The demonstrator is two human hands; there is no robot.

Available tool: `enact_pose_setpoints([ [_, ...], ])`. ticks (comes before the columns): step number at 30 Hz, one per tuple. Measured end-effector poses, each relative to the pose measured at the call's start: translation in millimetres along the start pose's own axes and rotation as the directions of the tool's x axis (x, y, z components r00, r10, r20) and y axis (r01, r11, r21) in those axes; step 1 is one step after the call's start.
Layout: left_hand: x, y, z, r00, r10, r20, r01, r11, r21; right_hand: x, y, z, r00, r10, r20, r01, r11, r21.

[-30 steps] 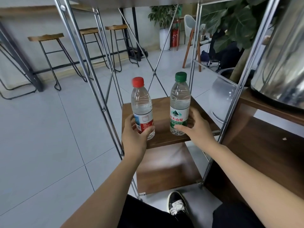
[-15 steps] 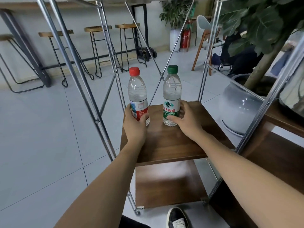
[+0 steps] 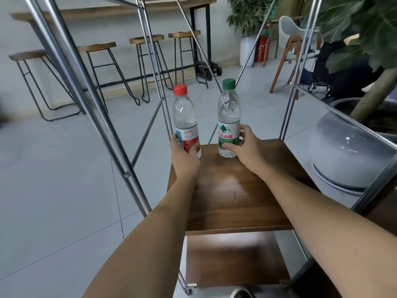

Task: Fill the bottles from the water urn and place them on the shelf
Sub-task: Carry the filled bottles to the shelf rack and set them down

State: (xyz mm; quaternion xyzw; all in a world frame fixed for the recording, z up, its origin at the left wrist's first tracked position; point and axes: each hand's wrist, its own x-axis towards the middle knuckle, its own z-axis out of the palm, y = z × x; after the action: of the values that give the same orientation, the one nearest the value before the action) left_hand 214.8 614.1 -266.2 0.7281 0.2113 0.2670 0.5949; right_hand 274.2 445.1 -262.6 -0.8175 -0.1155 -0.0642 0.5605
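Four wood-topped stools (image 3: 95, 46) on thin black legs line up under a long wall counter (image 3: 111, 10) at the back. Right of them a white planter (image 3: 247, 51) with a leafy plant stands on the grey tile floor (image 3: 53, 179), and a red fire extinguisher (image 3: 261, 49) sits just beside it. A pale chair (image 3: 290, 32) with wooden legs is further right. Up close on the right there's a big round glossy pot (image 3: 348, 155) with a thick trunk (image 3: 373, 91) rising out of it, big dark leaves overhead.
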Motion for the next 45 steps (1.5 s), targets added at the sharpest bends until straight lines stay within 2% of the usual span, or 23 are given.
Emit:
enact_pose_setpoints([
  [15,-2,-3,4,0.999,-0.035,0.009,0.034,0.998,0.056,2,0,1,0.999,0.03,0.018,-0.028,0.998,-0.06],
  [17,-10,-5,-1,0.998,-0.051,0.034,0.046,0.991,0.125,-12,-3,-5,0.998,0.06,0.031,-0.056,0.992,-0.113],
  [19,-22,-8,-8,0.996,-0.042,0.081,0.021,0.969,0.248,-33,-6,-15,0.995,0.082,0.065,-0.064,0.966,-0.252],
  [22,-50,-9,-28,0.97,0.043,0.24,-0.17,0.825,0.538,-73,-10,-32,0.983,0.073,0.167,0.02,0.868,-0.496],
  [25,-81,-2,-48,0.904,0.057,0.425,-0.36,0.638,0.681,-113,-17,-53,0.974,0.075,0.215,0.079,0.774,-0.628],
  [29,-123,21,-68,0.807,0.078,0.585,-0.547,0.472,0.692,-167,-32,-85,0.978,0.073,0.195,0.104,0.64,-0.761],
  [33,-170,49,-79,0.673,0.196,0.714,-0.727,0.353,0.588,-224,-51,-120,0.987,0.044,0.157,0.114,0.502,-0.857],
  [38,-237,87,-78,0.454,0.306,0.837,-0.891,0.163,0.424,-306,-76,-170,0.999,0.007,0.043,0.035,0.463,-0.885],
  [45,-337,143,-45,0.171,0.446,0.879,-0.985,0.091,0.145,-415,-107,-260,0.986,-0.01,-0.165,-0.152,0.341,-0.928],
])
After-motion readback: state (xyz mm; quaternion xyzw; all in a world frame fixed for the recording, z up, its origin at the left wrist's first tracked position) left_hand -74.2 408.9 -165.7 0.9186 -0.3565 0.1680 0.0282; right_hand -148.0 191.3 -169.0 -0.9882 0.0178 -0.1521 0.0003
